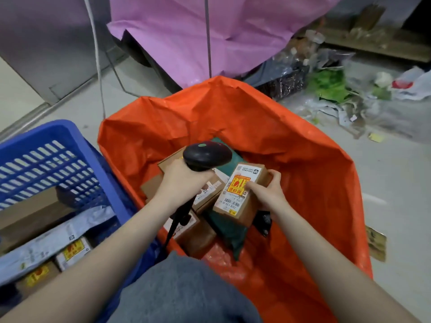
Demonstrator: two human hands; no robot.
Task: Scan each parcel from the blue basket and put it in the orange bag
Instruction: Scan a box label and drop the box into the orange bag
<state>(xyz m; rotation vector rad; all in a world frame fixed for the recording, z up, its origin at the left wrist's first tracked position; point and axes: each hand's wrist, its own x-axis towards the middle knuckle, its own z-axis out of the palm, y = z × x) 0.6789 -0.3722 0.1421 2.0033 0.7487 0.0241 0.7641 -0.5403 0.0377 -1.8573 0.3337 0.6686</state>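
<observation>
The left hand [184, 180] gripped the black handheld scanner [206, 156]; the right hand [268, 191] pinched a small labelled cardboard parcel [240, 191] over the crinkled orange bag [303, 159]. Best angle its barcode toward the scanner before dropping.

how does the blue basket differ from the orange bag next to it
The blue basket is rigid slatted plastic; the orange bag is soft, crumpled sheet. The basket holds grey mailers and boxes; the bag holds brown boxes and a green mailer. Both stand open-topped on the floor.
</observation>
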